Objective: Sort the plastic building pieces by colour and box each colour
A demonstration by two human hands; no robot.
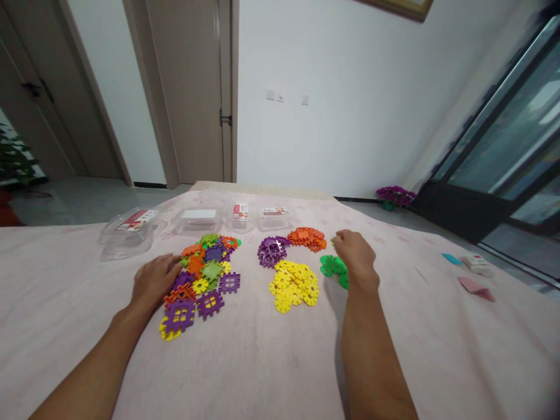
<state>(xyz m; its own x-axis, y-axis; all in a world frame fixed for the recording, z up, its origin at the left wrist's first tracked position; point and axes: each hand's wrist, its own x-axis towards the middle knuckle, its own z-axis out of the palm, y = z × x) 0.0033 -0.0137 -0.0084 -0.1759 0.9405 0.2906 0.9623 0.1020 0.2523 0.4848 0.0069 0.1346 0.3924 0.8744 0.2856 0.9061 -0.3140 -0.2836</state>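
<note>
A mixed pile (pixel 205 274) of purple, orange, yellow and green plastic interlocking pieces lies on the pink cloth. My left hand (pixel 155 280) rests at the pile's left edge, fingers curled onto the pieces. To the right lie sorted heaps: purple (pixel 271 251), orange (pixel 307 237), yellow (pixel 294 284) and green (pixel 331 265). My right hand (pixel 355 252) hovers just above and right of the green heap, fingers pinched on a small light-green piece (pixel 335 240).
Several clear plastic containers with labels (pixel 131 230) stand in a row behind the piles. At the far right lie a blue card (pixel 451 258), a small white box (pixel 476 263) and a pink folded paper (pixel 476 287). Doors, a wall and a glass door lie beyond.
</note>
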